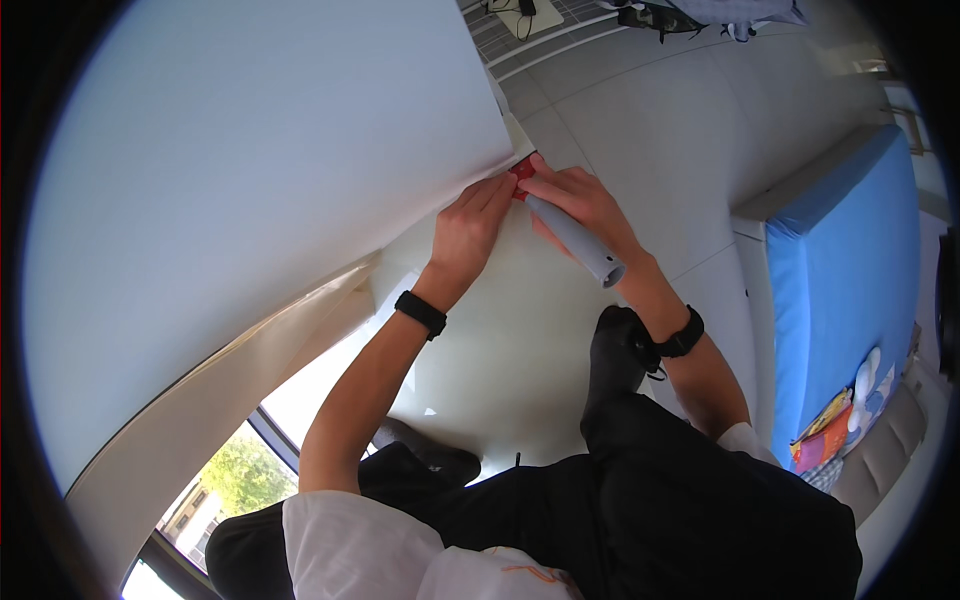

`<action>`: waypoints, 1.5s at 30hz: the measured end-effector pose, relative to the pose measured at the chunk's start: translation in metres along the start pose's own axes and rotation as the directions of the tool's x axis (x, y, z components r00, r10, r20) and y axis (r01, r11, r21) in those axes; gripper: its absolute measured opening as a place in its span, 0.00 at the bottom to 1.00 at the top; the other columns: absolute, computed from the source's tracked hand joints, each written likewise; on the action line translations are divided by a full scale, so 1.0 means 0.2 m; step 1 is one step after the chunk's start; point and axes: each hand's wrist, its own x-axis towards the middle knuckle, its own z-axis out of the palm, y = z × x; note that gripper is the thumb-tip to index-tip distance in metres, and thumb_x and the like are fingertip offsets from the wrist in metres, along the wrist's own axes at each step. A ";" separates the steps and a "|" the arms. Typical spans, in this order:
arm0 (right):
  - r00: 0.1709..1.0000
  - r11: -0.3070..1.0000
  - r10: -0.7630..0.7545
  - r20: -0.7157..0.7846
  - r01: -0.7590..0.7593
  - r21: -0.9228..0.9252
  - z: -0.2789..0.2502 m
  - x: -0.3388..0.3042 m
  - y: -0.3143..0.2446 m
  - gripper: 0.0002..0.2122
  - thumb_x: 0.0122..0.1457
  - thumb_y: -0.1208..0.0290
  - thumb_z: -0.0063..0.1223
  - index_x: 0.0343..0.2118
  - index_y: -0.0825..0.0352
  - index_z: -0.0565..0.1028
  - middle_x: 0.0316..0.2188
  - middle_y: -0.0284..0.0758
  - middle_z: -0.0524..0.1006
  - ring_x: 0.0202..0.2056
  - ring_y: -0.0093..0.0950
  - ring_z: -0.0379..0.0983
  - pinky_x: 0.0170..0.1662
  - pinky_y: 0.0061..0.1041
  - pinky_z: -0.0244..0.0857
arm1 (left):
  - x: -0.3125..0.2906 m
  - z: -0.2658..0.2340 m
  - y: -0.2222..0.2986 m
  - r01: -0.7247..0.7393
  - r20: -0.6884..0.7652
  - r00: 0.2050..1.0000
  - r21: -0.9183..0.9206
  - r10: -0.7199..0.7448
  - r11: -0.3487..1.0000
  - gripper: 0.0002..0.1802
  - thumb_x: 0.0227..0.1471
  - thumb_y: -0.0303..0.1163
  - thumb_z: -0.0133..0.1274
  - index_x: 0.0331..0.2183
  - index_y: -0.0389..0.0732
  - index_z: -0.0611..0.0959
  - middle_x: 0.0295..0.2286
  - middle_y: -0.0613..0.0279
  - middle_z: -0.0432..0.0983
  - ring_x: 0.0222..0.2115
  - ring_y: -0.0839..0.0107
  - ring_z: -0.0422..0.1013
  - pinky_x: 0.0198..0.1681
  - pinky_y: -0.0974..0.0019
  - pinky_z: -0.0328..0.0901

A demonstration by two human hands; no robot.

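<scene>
A hand tool that looks like a scraper (577,240) has a grey handle and a red head. Its head is up against the lower corner of a white wall (300,130), and the handle points back toward me and to the right. My right hand (592,208) is closed around the red head from the right, thumb on top. From the left, my left hand (468,228) presses its fingertips onto the same red part. The tool's working edge is hidden by the fingers and the corner.
Pale floor tiles (650,130) stretch beyond the corner. A bed with a blue sheet (845,250) stands at the right, with colourful cloth at its near end. A white rack (560,45) is at the far end. At the lower left are a beige curtain (190,400) and a window (240,470).
</scene>
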 end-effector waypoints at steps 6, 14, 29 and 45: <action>0.999 0.999 -0.026 -0.034 0.027 0.021 0.03 -0.03 0.01 0.24 0.49 0.83 0.65 0.52 0.65 0.78 0.59 0.46 0.75 0.44 0.40 0.76 0.51 0.35 0.71 | -0.02 -0.03 0.01 -0.019 0.037 0.999 0.028 0.018 0.999 0.21 0.51 0.21 0.59 0.49 0.37 0.84 0.45 0.59 0.82 0.44 0.63 0.79 0.40 0.64 0.77; 0.999 0.999 -0.048 -0.016 0.048 0.004 0.00 -0.01 0.04 0.24 0.48 0.74 0.68 0.52 0.62 0.79 0.61 0.43 0.73 0.44 0.37 0.75 0.52 0.34 0.70 | 0.02 -0.05 0.04 -0.019 0.013 1.000 0.050 0.019 0.999 0.19 0.50 0.22 0.64 0.46 0.37 0.85 0.42 0.58 0.84 0.41 0.61 0.80 0.39 0.62 0.77; 0.999 0.997 -0.039 -0.034 0.041 0.063 -0.05 -0.02 0.02 0.23 0.48 0.83 0.65 0.50 0.67 0.78 0.60 0.46 0.75 0.38 0.37 0.76 0.46 0.32 0.71 | 0.04 -0.05 0.07 -0.044 0.015 0.999 0.054 0.043 0.998 0.19 0.51 0.21 0.63 0.47 0.37 0.85 0.43 0.57 0.84 0.41 0.60 0.80 0.39 0.63 0.77; 1.000 0.993 -0.026 -0.016 0.028 0.114 -0.08 -0.03 0.05 0.22 0.49 0.84 0.64 0.50 0.66 0.79 0.60 0.42 0.76 0.33 0.36 0.71 0.41 0.30 0.72 | 0.04 -0.03 0.09 -0.075 0.067 0.995 0.065 0.071 0.995 0.23 0.51 0.22 0.59 0.51 0.35 0.82 0.48 0.57 0.81 0.45 0.62 0.78 0.42 0.64 0.77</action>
